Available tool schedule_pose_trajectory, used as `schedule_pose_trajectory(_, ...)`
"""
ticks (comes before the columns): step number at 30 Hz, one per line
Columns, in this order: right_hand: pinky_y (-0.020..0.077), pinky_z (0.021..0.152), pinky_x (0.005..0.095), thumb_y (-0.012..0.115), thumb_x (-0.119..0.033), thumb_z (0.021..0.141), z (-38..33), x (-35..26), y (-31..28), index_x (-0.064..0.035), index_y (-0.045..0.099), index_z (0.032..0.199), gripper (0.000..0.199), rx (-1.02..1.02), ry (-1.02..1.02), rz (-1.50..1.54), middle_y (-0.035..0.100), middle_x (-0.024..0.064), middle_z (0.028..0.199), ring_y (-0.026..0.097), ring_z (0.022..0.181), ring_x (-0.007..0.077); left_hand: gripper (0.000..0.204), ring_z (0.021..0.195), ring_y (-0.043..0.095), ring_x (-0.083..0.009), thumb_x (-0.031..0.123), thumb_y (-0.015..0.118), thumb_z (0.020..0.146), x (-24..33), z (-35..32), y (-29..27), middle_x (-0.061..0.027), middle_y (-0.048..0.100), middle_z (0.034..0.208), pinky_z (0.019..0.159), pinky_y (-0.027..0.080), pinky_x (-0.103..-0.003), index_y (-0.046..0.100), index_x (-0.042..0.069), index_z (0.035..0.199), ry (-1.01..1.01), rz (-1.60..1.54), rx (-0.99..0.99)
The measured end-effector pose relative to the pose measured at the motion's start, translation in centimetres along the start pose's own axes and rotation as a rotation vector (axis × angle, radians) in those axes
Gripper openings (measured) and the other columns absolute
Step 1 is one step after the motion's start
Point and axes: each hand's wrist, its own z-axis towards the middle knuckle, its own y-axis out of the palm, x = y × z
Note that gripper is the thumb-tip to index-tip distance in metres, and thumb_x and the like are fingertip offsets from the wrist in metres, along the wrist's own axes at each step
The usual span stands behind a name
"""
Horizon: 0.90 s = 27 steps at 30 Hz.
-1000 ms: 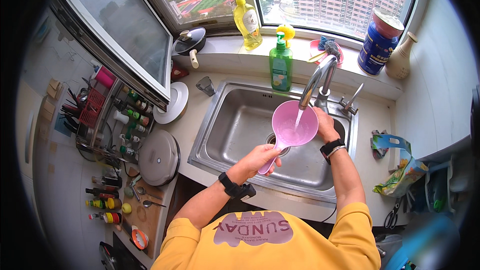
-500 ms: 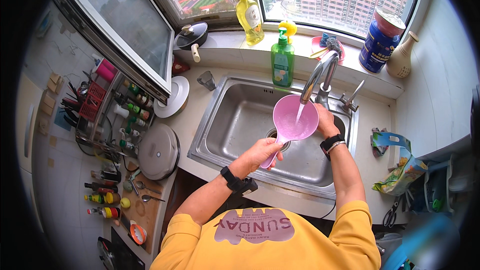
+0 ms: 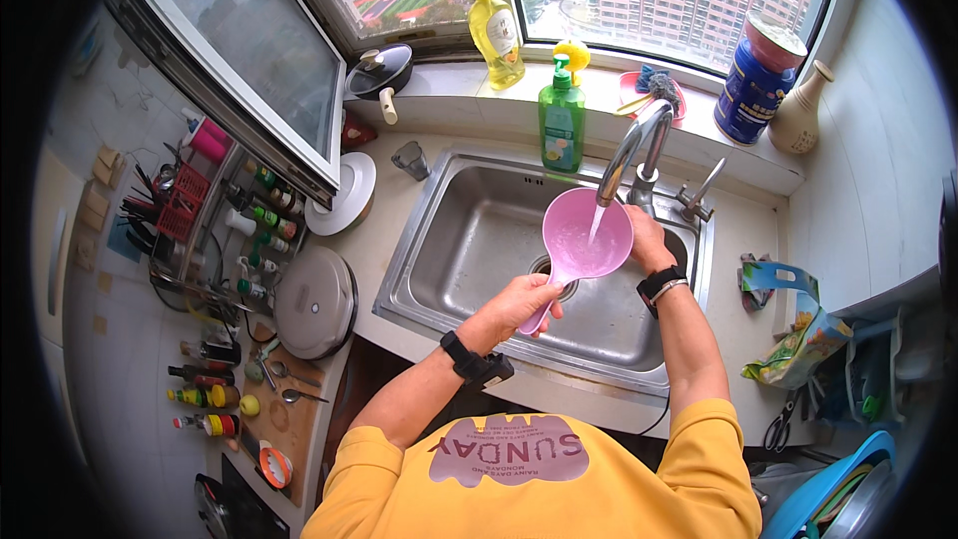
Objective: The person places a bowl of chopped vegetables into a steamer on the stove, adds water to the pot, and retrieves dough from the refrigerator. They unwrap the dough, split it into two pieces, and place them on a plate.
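My left hand (image 3: 524,306) is closed round the handle of a pink water scoop (image 3: 574,265), held above the sink basin (image 3: 464,240). A stream of water runs from the chrome faucet (image 3: 639,145) into the scoop's bowl, and some water lies in it. My right hand (image 3: 647,240) is just right of the bowl, below the faucet's spout. Its fingers are hidden behind the scoop's rim, so I cannot make out whether they grip anything. Beneath the scoop, the drain (image 3: 542,266) is partly covered.
A green pump bottle (image 3: 562,125) stands behind the sink, and a yellow pump bottle (image 3: 496,35) on the sill. A second small tap (image 3: 697,202) is at the right. Left of the sink are a glass cup (image 3: 410,160), a white lid (image 3: 344,195) and a round grey appliance (image 3: 312,301).
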Motion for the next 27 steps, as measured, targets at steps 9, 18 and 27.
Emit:
schedule_pose_trajectory(9,0.0480,0.080,0.0401,0.051,-0.033,0.087,0.0,0.2,0.4,-0.0132,0.065,0.096,0.026,0.056,0.041,0.147,0.065,0.0099,0.104,0.060,0.099,0.0314,0.023,0.045,0.055,-0.0076,0.027,0.052,0.096,-0.2,0.0,0.2,-0.0040,0.062,0.073,0.036,0.043,-0.021,0.054,0.006,0.104,0.018,0.033,0.015)
schedule_pose_trajectory(18,0.0473,0.081,0.0407,0.050,-0.033,0.088,0.3,0.4,0.7,-0.0122,0.065,0.097,0.027,0.048,0.052,0.208,0.064,0.0125,0.104,0.060,0.100,0.0340,0.025,0.045,0.054,-0.0070,0.027,0.052,0.096,-0.4,-0.1,0.5,-0.0060,0.063,0.075,0.036,0.042,-0.021,0.055,0.004,0.106,0.023,0.046,0.010)
schedule_pose_trajectory(27,0.0478,0.081,0.0436,0.050,-0.032,0.089,1.0,1.7,1.7,-0.0129,0.061,0.103,0.026,0.046,0.006,0.172,0.063,0.0126,0.106,0.060,0.101,0.0342,0.025,0.046,0.055,-0.0070,0.027,0.054,0.095,-1.0,-0.1,-0.1,-0.0046,0.063,0.073,0.037,0.042,-0.021,0.056,0.002,0.100,0.041,0.048,0.006)
